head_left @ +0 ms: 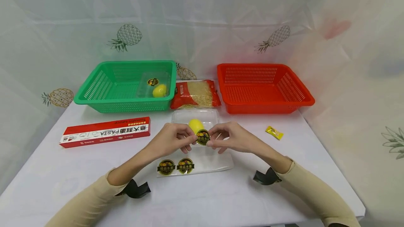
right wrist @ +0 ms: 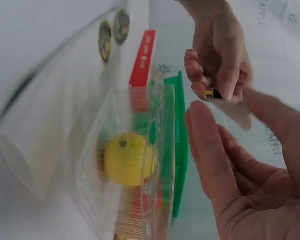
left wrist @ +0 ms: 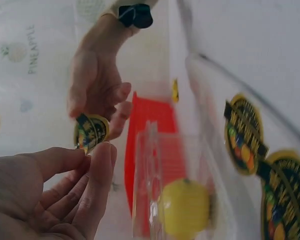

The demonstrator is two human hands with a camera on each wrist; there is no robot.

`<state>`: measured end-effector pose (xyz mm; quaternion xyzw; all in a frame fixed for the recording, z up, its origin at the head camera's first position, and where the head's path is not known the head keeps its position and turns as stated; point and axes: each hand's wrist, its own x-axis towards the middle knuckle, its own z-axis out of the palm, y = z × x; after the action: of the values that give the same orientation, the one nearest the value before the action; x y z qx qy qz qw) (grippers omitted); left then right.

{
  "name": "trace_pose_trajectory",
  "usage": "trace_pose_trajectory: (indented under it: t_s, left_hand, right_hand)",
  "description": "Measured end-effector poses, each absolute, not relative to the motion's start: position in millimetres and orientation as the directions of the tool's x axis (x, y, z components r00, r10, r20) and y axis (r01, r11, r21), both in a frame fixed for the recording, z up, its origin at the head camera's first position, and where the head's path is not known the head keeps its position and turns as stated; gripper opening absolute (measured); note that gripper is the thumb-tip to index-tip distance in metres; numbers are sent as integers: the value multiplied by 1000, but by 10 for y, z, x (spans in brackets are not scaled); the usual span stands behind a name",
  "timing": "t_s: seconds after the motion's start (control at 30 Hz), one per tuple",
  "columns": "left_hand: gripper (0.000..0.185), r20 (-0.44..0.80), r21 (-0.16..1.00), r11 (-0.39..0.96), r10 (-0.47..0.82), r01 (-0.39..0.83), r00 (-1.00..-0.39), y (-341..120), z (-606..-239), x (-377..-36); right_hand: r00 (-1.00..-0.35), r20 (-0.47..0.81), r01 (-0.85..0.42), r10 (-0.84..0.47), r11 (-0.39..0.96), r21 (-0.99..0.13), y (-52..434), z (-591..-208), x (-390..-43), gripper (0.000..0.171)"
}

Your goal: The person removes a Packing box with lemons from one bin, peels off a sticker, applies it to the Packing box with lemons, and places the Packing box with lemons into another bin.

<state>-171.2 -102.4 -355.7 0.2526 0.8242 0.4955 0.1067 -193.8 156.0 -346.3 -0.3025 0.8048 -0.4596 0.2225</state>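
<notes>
Both hands hold a round black-and-gold fruit sticker [head_left: 203, 137] above a clear plastic box [head_left: 210, 116]. The left hand [head_left: 172, 138] pinches its left edge between thumb and finger. At the opposite edge are the thumb and fingertips of the right hand [head_left: 231, 136]; the sticker's pale back [right wrist: 233, 112] faces the right wrist camera. Inside the box a yellow fruit [head_left: 196, 124] shows beyond the sticker, its lower part hidden. Nearer the person, a white sticker sheet [head_left: 208, 164] carries two more such stickers [head_left: 185, 165].
At the back stand a green basket [head_left: 132, 106], with another boxed yellow fruit [head_left: 159, 90] in it, and a red basket [head_left: 265, 109]. A noodle bag [head_left: 200, 94] lies between them. A pasta box [head_left: 105, 132] lies left, a small yellow packet [head_left: 274, 132] right.
</notes>
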Motion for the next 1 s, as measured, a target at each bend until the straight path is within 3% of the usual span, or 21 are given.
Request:
trace_pose_trajectory:
  t_s: [0.23, 0.6, 1.0]
  left_hand:
    - [23, 58, 903, 352, 472, 248, -880, -1133, -3483, -1926]
    - [24, 12, 937, 309, 443, 165, -897, -1206, -3571, -2187]
    - [24, -15, 935, 338, 326, 102, -945, -1249, -3615, -2269]
  right_hand:
    - [-766, -35, -296, -641, 401, -867, 1442, -3411, -2223, 15]
    - [-837, 31, -246, -546, 325, -913, 1300, -3528, -2557, 18]
    - [-840, -20, -189, -542, 328, -926, 1233, -3527, -2618, 18]
